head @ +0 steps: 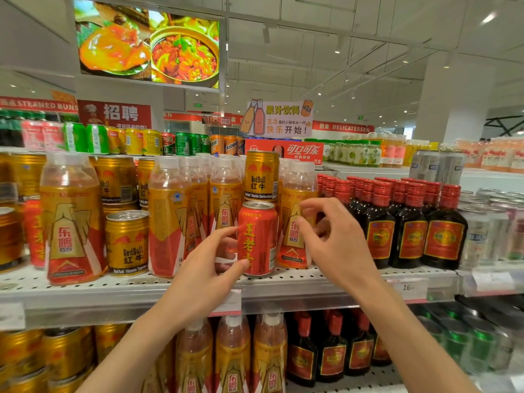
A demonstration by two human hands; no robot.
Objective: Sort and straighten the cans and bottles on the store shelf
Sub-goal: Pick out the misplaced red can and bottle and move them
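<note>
I see a glossy metal red can (257, 239), gold cans (127, 242) with shiny metal tops, clear plastic bottles (71, 219), dark glassy bottles (443, 231), and a matt perforated metal shelf (113, 287).

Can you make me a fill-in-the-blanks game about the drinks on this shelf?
1. The left hand holds a can coloured ____.
2. The dark bottles have caps coloured ____.
3. The gold can behind it stands ____ than the held can.
4. The right hand holds ____.

Missing words: red; red; higher; nothing
</note>
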